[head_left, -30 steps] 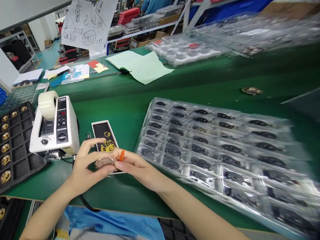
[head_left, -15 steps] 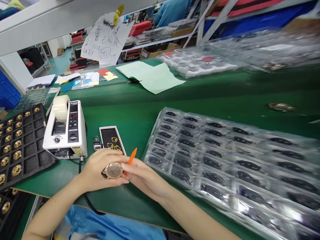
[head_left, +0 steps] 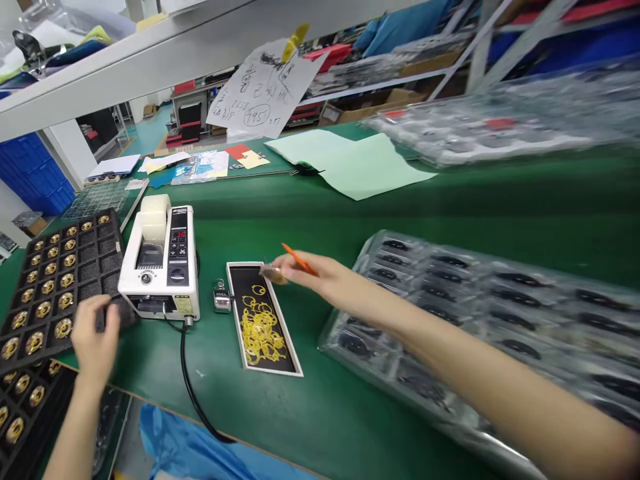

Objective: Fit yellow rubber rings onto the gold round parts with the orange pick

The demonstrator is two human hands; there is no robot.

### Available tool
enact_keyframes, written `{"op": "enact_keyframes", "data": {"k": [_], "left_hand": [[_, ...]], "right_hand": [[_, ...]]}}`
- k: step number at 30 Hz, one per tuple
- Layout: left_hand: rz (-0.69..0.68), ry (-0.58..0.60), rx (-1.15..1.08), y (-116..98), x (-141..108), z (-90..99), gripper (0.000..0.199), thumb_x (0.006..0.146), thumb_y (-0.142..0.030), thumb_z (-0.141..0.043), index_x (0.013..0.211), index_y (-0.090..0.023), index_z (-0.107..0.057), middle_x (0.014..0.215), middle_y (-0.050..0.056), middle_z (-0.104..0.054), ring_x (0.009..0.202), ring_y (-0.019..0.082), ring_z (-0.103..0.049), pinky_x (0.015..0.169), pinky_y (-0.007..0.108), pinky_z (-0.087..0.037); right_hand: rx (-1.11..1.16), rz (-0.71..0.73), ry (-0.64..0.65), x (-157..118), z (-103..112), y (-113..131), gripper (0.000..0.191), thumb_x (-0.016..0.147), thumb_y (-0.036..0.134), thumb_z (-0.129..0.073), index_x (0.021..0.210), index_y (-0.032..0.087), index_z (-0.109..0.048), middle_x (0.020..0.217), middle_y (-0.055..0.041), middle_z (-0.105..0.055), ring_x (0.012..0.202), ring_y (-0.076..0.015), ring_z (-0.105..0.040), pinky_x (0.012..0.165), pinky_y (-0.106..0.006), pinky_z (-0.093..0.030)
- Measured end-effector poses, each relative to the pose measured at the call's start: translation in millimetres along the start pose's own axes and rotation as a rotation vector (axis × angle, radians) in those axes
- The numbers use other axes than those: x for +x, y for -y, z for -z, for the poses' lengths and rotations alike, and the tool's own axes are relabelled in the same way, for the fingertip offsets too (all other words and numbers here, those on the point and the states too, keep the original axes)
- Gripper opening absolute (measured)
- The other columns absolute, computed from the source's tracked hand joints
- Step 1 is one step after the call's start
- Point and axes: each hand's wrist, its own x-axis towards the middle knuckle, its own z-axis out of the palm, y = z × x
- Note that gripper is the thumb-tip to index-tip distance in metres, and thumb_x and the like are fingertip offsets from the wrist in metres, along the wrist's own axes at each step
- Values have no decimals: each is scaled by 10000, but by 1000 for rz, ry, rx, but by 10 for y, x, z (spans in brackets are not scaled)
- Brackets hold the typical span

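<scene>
Down at the left end of the green workbench (head_left: 300, 427), a person's left hand (head_left: 95, 333) is coming down on the corner of a black foam tray (head_left: 107, 247), its fingers loosely spread in an open grip. Round gold parts (head_left: 34, 343) are sitting in rows in the tray's pockets, left of that hand. To the hand's right, a white tape dispenser (head_left: 160, 260) is standing on the bench, its black cable (head_left: 187, 380) trailing toward the near edge. Just beside the dispenser, a small metal clamp (head_left: 221, 298) is sitting next to a narrow white-edged black box (head_left: 239, 283) that is holding a heap of yellow rubber rings (head_left: 261, 332). The right hand (head_left: 320, 277) is stretching in from the right, its narrow pinch holding a small rose-gold disc (head_left: 273, 272), slightly blurred, just above the box's far end. An orange stick (head_left: 299, 259) is lying across the same hand. Right of that grip, a clear plastic tray (head_left: 330, 343) is holding rows of black parts (head_left: 515, 298), while a sheet of pale green paper (head_left: 370, 167) is lying farther along the bench, beyond the grip.
</scene>
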Motion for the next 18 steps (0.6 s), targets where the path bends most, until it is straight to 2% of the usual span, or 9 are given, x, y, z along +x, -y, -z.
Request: {"op": "enact_keyframes", "data": {"k": [2,4,7,9,12,16,18], "left_hand": [[207,131,222,452,110,125,225,894,-330,-472,959,-151,-592,977,137,-639,959,289,-624,880,443,-488],[362,268,405,829,220,186,293,883,-369,-428,942,-139,-599,999,173,-622,1039,358,-591,900,488,-459],[395,363,411,1168,351,207,298,845,-386,-436,873,-143,-605,964,195,-619,1025,410,-587,869,511,-454],[385,403,380,1266,428,218,259,816,-382,-467,852,-160,-594,946,185,-627,1015,409,-593,862,495,-457],[403,450,354,1315,554,273,191,779,-372,-521,805,-186,-559,873,146,-637,972,390,-617,826,460,-471],[412,535,270,1325,705,370,147,759,-353,-595,750,-213,-551,720,26,-648,730,263,-651,684,315,-481],[411,472,185,1310,756,406,142,697,-321,-683,726,-220,-588,627,-35,-638,586,201,-608,590,251,-441]], "right_hand": [[-412,7,-135,320,128,-43,146,831,308,-522,722,214,-543,868,-90,-613,863,-270,-582,805,-398,-435],[-521,3,-239,582,215,-59,100,826,253,-512,757,197,-557,933,-127,-596,941,-303,-560,829,-415,-416],[-562,-19,-349,812,285,-72,125,835,239,-501,876,163,-592,1044,-176,-573,1017,-336,-534,806,-412,-408],[-561,-35,-393,852,310,-89,167,846,245,-485,909,150,-607,1026,-174,-582,976,-324,-550,759,-388,-409],[-529,-41,-427,754,354,-110,188,846,271,-477,866,157,-626,943,-133,-606,857,-274,-572,683,-343,-403],[-459,-32,-452,387,452,-79,223,841,324,-467,815,181,-636,836,-66,-629,726,-210,-564,633,-304,-401],[-380,-2,-470,148,485,-44,255,847,351,-452,811,194,-650,807,-46,-643,703,-195,-560,629,-295,-406]]}}
